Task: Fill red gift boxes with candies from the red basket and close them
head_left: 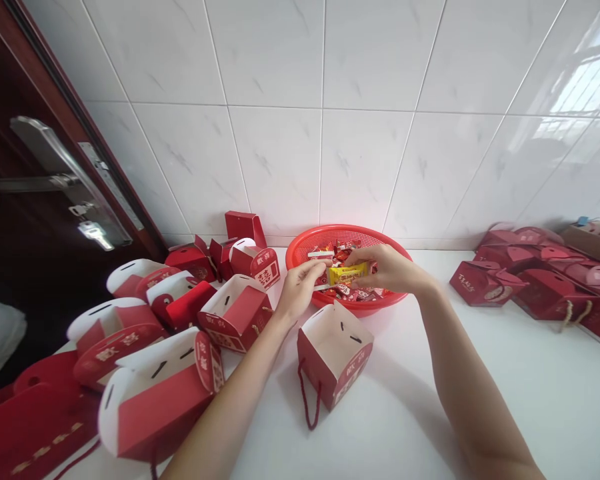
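Observation:
Over the red plastic basket (pixel 300 241), my right hand (pixel 395 268) pinches a yellow wrapped candy (pixel 347 274) between thumb and fingers. My left hand (pixel 300 288) is closed at the basket's left side, its fingertips close to the yellow candy's left end. It grips what looks like a red-and-white wrapped candy (pixel 321 277), partly covered by the fingers. Red wrapped candies (pixel 363 294) lie heaped in the basket below. In front of the basket an open red gift box (pixel 325 363) with a cord handle stands on the white tabletop (pixel 395 413).
Several open red gift boxes (pixel 165 400) crowd the left side. On the right stand closed red boxes (pixel 485 283) and a brown carton (pixel 587 241). A tiled wall (pixel 280 160) rises behind, and a dark door with a metal handle (pixel 80 173) is at left.

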### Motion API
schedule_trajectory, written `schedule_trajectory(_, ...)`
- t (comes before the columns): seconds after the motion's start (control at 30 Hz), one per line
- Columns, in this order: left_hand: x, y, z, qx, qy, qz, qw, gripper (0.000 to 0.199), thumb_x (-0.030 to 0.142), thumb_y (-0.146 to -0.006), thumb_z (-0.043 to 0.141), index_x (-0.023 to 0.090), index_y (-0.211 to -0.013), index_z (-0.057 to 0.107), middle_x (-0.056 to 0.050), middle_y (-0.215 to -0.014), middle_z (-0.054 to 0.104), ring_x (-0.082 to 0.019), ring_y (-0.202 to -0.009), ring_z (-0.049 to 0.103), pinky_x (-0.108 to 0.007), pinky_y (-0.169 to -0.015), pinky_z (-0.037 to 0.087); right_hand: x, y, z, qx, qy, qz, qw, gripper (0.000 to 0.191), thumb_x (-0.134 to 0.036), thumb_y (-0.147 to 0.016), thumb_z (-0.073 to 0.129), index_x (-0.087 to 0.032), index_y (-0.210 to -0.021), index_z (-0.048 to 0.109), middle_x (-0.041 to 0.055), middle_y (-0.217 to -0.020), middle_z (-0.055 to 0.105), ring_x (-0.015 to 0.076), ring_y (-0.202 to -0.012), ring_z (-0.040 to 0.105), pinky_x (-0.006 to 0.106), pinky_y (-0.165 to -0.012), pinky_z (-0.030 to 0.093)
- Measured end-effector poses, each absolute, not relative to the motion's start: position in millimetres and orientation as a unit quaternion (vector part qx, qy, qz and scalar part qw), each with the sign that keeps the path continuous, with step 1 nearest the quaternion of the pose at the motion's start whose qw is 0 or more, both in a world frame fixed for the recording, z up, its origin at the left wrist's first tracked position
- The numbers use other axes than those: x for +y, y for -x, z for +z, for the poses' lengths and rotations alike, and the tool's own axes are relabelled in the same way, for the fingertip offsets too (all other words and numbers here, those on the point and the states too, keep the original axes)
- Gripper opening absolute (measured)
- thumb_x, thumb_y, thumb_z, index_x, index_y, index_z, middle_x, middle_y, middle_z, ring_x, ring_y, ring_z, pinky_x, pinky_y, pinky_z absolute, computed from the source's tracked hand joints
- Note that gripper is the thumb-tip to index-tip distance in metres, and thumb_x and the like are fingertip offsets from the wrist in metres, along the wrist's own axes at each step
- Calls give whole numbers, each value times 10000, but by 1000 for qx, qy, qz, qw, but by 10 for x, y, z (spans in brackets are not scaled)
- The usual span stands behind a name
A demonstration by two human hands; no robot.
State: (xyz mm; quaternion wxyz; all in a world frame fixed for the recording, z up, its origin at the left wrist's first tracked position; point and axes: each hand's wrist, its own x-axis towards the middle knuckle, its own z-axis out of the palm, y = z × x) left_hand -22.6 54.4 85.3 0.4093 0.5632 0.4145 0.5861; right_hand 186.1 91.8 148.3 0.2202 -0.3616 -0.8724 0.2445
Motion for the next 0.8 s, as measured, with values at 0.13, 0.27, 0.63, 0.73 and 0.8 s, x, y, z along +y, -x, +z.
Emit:
schedule_trajectory(0.13,487,221,919,384,-572,560,461,470,636,-816,701,177,-850,798,-84,-908,786,-285,-983,711,-414,-987,525,876,-1825,1488,-866,350,258,248,247,-272,-748,726,-232,-991,706,34,-906,732,228,-853,663,309,-679,486)
schedule_trajectory(0.27,463,231,936,366,-585,546,476,538,699,-821,689,170,-818,789,-58,-792,735,-240,-827,667,-355,-824,517,877,-1813,1482,-866,340,265,251,143,-247,-747,718,-228,-887,699,23,-849,730,211,-791,653,311,-665,491)
schedule_trajectory(0.63,480,213,885,372,-595,571,426,498,662,-849,685,178,-833,800,-32,-789,720,-213,-814,636,-337,-805,522,902,-1791,1462,-752,247,488,367,326,-366,-761,855,-185,-996,720,59,-957,760,231,-897,739,353,-779,593)
schedule_trajectory(0.73,469,200,892,369,-596,570,428,472,649,-819,727,184,-840,804,-41,-819,741,-227,-861,660,-343,-834,531,901,-1778,1448,-746,249,502,360,339,-390,-778,848,-186,-1023,733,76,-993,771,255,-948,741,389,-823,601)
schedule_trajectory(0.8,467,188,890,374,-592,567,434,454,624,-781,776,183,-880,812,-54,-862,764,-244,-893,679,-347,-839,541,899,-1771,1446,-746,246,509,352,350,-402,-774,852,-184,-1023,739,84,-1019,776,263,-966,741,405,-850,604)
